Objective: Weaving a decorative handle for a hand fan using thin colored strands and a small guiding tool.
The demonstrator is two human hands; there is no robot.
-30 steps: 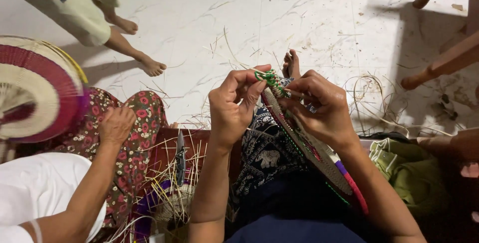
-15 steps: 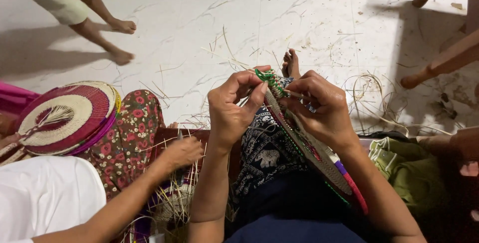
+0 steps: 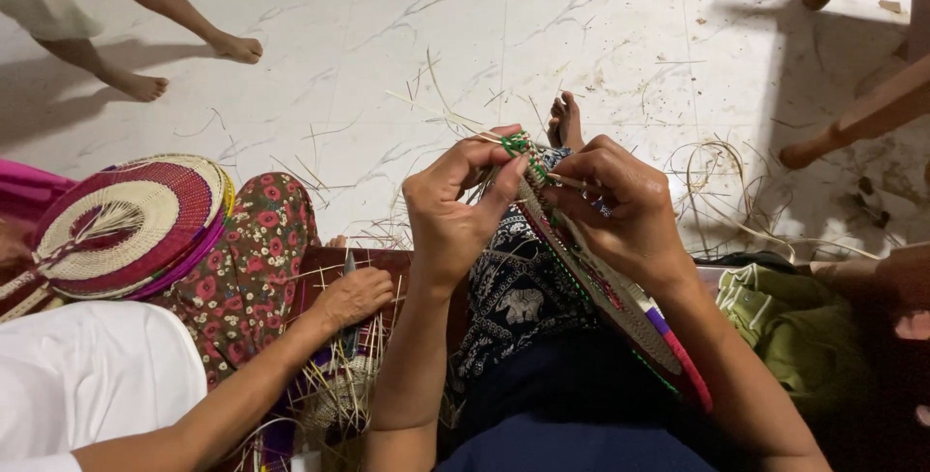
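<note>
I hold a round woven fan [image 3: 620, 307] edge-on over my lap, its rim banded in red, purple and green. My left hand [image 3: 455, 205] pinches straw strands at the fan's top edge, by the green weaving [image 3: 518, 145]. My right hand [image 3: 620, 205] grips the same top edge from the other side, fingers closed on the rim and a thin strand. Both hands nearly touch. My foot [image 3: 565, 121] shows just beyond them on the white tiled floor.
A person sitting at my left holds a red and cream woven fan [image 3: 131, 225] and reaches one hand [image 3: 354, 296] into a pile of straw [image 3: 339, 394]. Another person's bare feet [image 3: 184, 60] stand at far left. Wooden chair legs [image 3: 852, 113] and green cloth [image 3: 794, 322] lie right.
The neighbour's fan has swung right and lower, and that person's hand has reached down to the straw pile. The standing person's feet have stepped left. My hands stay at the fan's top edge.
</note>
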